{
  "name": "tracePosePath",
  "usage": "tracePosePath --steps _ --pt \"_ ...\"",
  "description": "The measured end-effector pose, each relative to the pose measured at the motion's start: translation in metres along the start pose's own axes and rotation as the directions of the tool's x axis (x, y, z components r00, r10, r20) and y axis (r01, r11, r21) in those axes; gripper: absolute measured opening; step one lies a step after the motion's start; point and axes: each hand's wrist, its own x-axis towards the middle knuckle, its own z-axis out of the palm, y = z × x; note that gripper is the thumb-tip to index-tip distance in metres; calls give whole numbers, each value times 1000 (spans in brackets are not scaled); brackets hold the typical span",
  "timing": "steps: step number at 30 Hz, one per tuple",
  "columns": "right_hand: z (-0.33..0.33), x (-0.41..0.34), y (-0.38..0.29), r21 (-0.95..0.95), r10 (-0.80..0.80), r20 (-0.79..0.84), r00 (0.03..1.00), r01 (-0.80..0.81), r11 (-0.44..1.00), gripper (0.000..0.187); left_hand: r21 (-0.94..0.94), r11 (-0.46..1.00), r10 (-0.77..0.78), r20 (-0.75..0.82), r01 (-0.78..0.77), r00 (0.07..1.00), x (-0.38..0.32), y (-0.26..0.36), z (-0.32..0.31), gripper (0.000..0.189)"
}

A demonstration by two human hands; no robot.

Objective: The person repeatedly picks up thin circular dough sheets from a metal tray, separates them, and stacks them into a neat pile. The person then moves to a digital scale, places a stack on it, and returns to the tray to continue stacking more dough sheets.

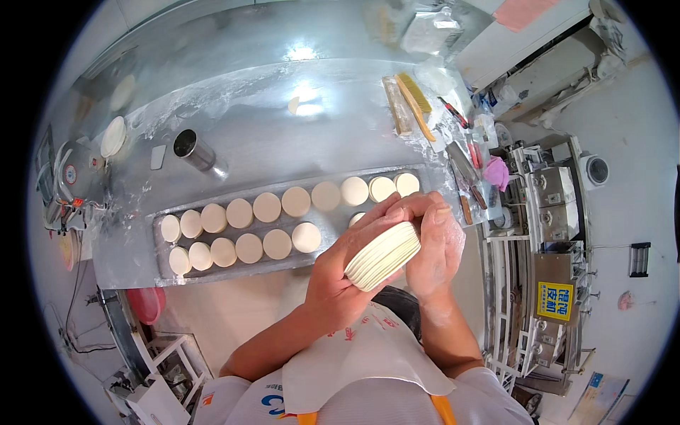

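Observation:
A thick stack of thin round dough wrappers (383, 256) is held on edge in front of my chest, its layered sides facing up at me. My left hand (333, 284) wraps the stack from the left. From the right, my right hand (438, 247) cups it, fingers curled over its far end; flour dusts this hand. Beyond my hands lies a long shallow metal tray (333, 226) at the table's near edge. Two rows of pale round wrapper stacks stand in it, a back row (267, 207) and a front row (249, 248). My hands hide part of the tray's right end.
On the floured steel table (255, 133) are a metal cylinder (204, 151), a white scraper (158, 157), a bristle brush (415, 103), a wooden block (397, 109) and several knives (464, 164). A pink cloth (496, 173) lies right. Machinery (555, 212) stands along the right wall, a pink basin (146, 304) lower left.

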Motion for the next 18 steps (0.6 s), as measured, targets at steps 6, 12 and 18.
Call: tracePosePath --steps 6,12,18 --pt "-7 -6 7 77 -63 20 998 61 995 58 -34 999 23 3 -23 1000 2 4 4 59" --pt "-9 -9 11 104 -79 49 996 73 992 55 -56 998 1 25 1 1000 -1 -2 3 60" --pt "-11 -9 12 92 -107 69 992 101 991 55 -18 1000 16 35 -15 999 1 1 2 59"
